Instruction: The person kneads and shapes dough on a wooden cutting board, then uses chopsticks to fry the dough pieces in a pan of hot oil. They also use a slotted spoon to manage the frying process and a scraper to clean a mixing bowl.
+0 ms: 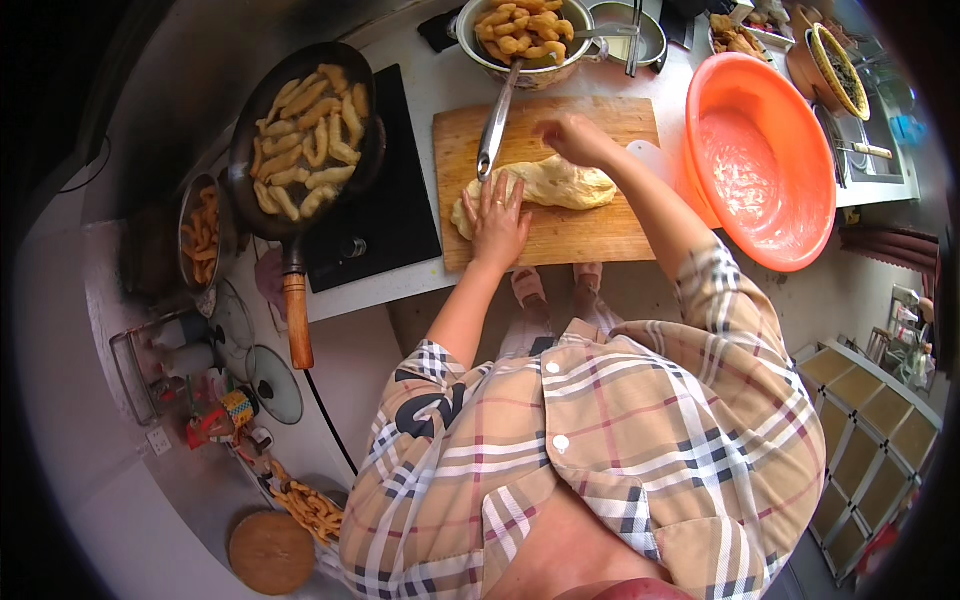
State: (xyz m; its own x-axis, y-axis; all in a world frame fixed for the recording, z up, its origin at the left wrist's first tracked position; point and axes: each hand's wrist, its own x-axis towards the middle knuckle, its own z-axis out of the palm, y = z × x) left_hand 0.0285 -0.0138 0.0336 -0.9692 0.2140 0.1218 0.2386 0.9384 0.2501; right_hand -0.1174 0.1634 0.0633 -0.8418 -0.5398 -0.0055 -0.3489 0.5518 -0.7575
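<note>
A long lump of pale dough [566,184] lies across a wooden cutting board [547,240]. My left hand [498,221] rests on the dough's left end with its fingers spread. Above the right part of the dough is my right hand [576,141], its fingers curled and slightly blurred; whether it holds anything cannot be seen. The steel handle of a skimmer [498,120] reaches over the board towards my left hand, from a pot [487,60] heaped with fried dough pieces [525,30]. A round white piece [643,154], perhaps a scraper, lies at the board's right edge.
On the black cooktop [401,225] at left, a wok [244,161] holds dough strips [307,142] in oil, its wooden handle [298,322] pointing towards me. A large orange basin [817,180] stands right of the board. Farther left are a bowl of fried pieces [201,232] and a glass lid [275,385].
</note>
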